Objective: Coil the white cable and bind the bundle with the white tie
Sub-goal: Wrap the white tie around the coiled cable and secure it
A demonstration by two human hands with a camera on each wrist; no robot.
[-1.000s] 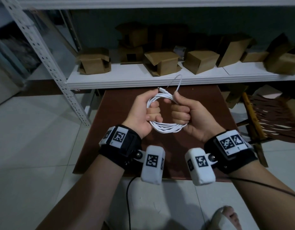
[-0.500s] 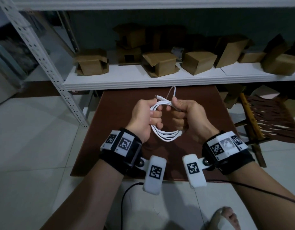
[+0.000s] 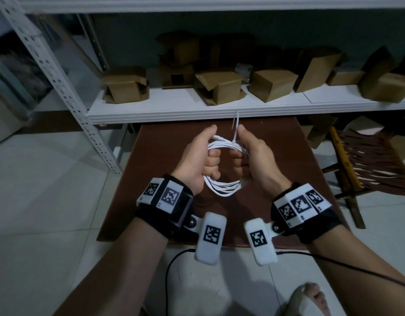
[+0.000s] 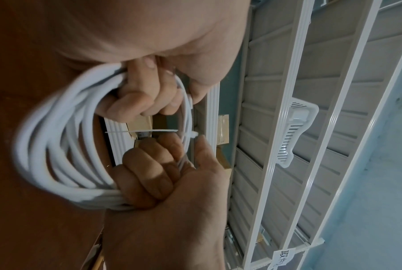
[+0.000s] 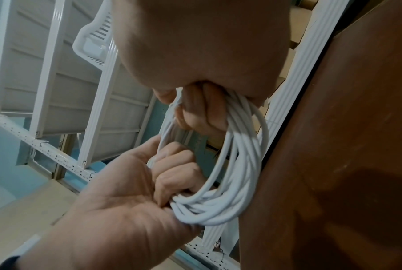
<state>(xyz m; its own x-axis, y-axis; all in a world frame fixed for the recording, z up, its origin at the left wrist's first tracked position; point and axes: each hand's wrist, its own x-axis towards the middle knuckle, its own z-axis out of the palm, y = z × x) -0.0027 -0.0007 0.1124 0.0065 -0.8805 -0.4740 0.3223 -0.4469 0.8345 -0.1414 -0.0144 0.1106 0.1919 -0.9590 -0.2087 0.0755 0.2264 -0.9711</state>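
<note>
Both hands hold the coiled white cable (image 3: 224,189) above the brown table (image 3: 151,179). My left hand (image 3: 205,156) grips the left side of the coil, its fingers curled through the loops (image 4: 147,95). On the right side my right hand (image 3: 248,156) grips the coil (image 5: 241,164) the same way. The white tie (image 3: 235,131) wraps the top of the bundle between the two thumbs, and its tail stands straight up. In the left wrist view the tie (image 4: 149,131) crosses the coil's opening, with its head beside my right thumb.
A white shelf (image 3: 174,110) with several cardboard boxes (image 3: 126,85) runs behind the table, on a perforated white upright (image 3: 60,71). A woven wooden chair (image 3: 368,160) stands to the right. A black cord (image 3: 172,270) lies on the tiled floor near my foot (image 3: 308,299).
The tie's wide loop above the bundle has drawn down snug round the top of the coil, leaving its tail upright. Both hands kept their grip and shifted slightly.
</note>
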